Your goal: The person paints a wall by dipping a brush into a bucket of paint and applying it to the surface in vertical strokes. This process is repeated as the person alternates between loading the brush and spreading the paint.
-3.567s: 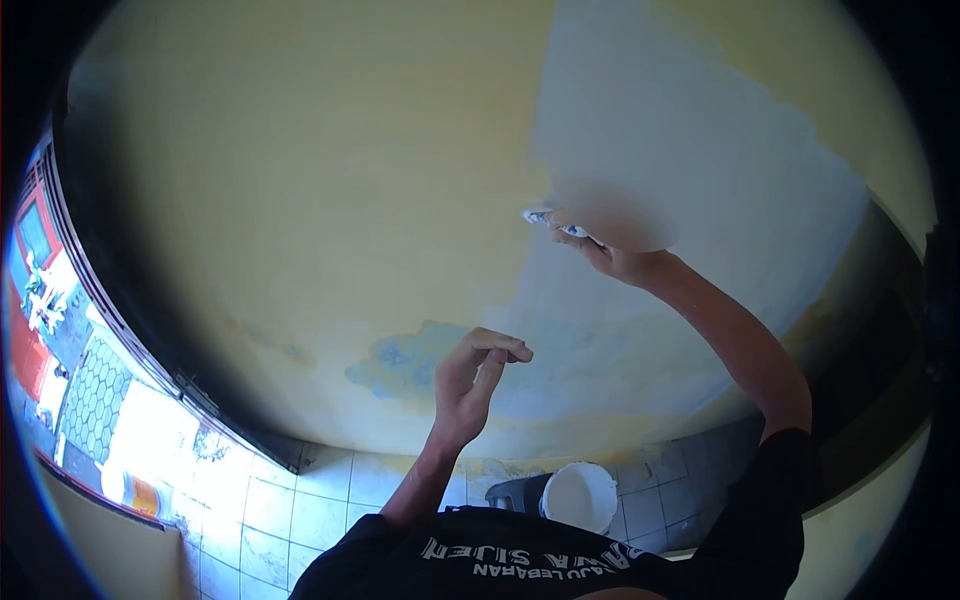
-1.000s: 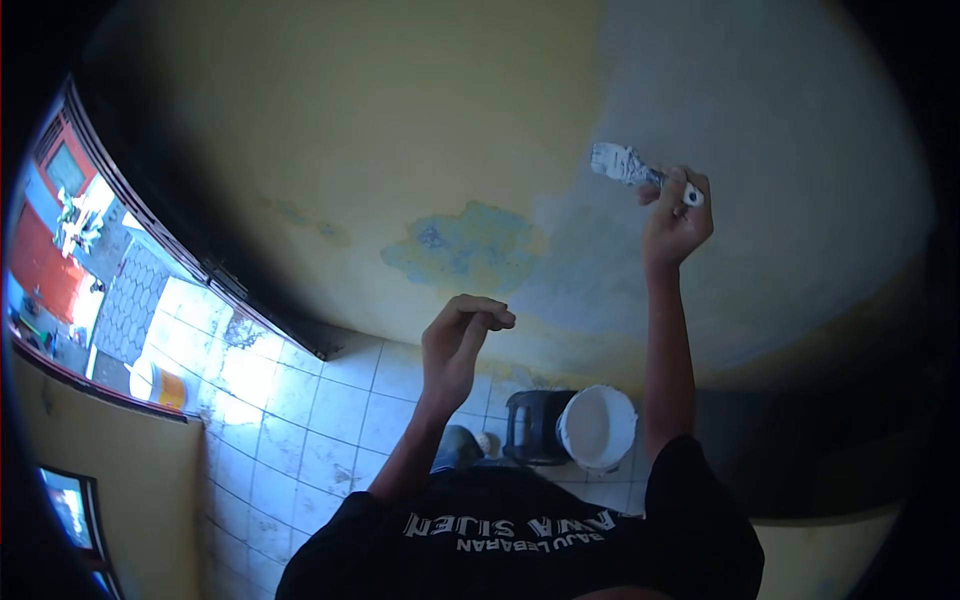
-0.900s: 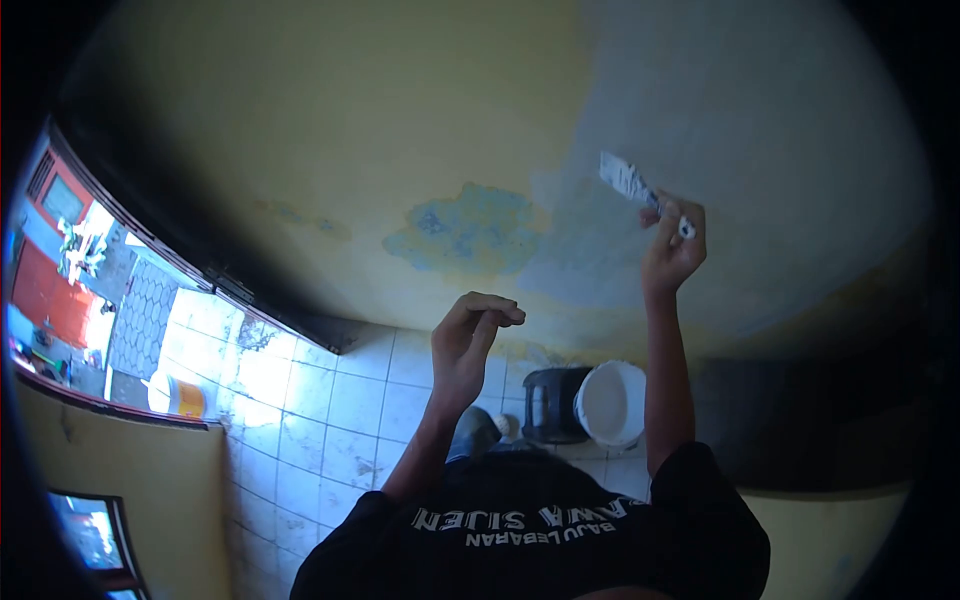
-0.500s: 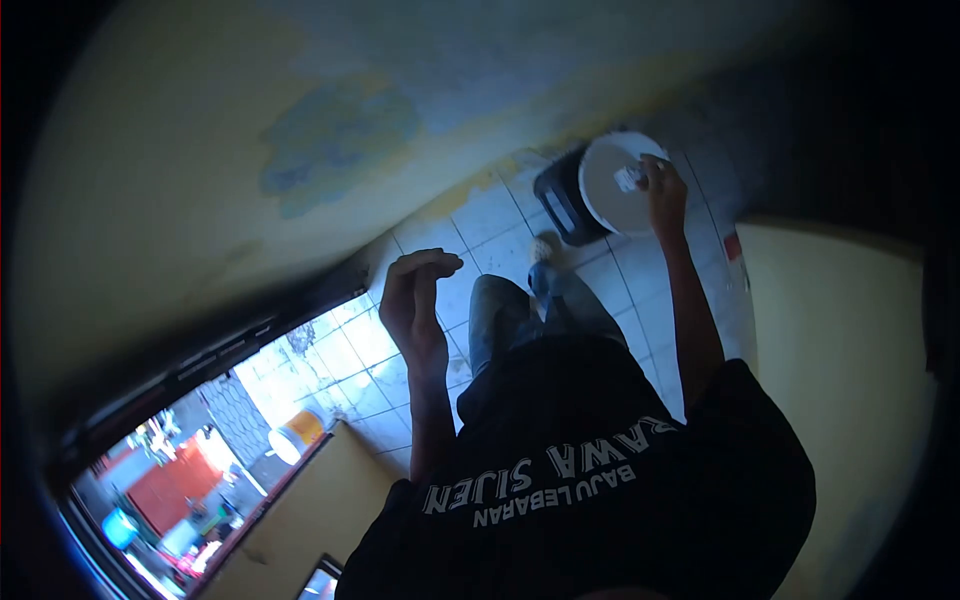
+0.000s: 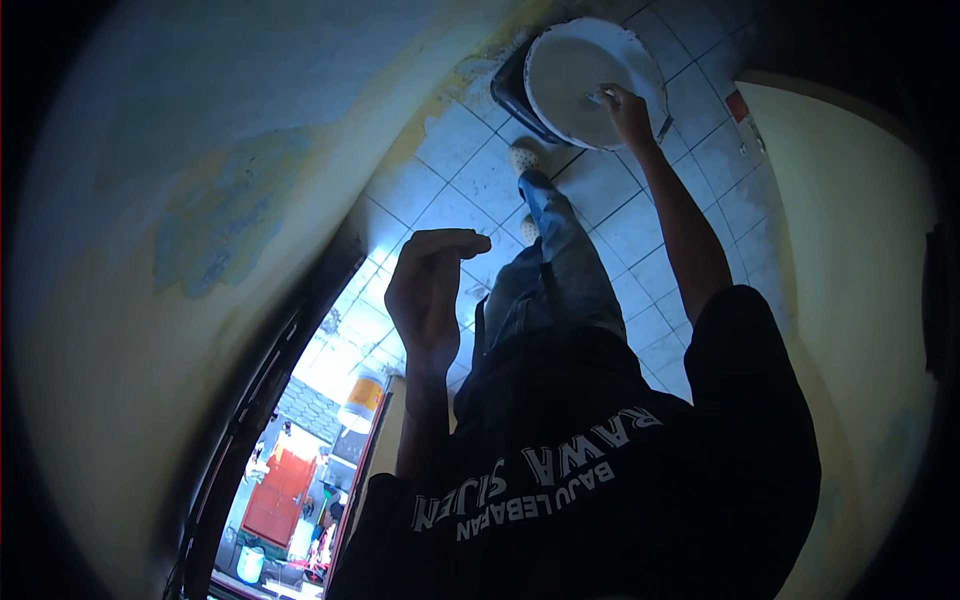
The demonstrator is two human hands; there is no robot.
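Observation:
My right hand (image 5: 627, 118) is closed on a small whitish object (image 5: 597, 98), too small to make out. It is over a wide round white tub (image 5: 645, 62) with a pale grey interior, which stands beside a dark container (image 5: 515, 88). My left hand (image 5: 432, 290) is raised above the floor on the left, its fingers bent and pressed together, with nothing visible in them.
Tiled floor (image 5: 440, 150) lies around my feet. A stained wall (image 5: 230, 210) is on the left, and a pale panel (image 5: 830, 200) on the right. Through a doorway show a white and orange bucket (image 5: 362, 400) and a red-orange door (image 5: 280, 495).
The view has turned and shifted, so the tub sits higher in it. My right hand has moved toward the tub's middle with the whitish object. My left hand keeps its bent shape.

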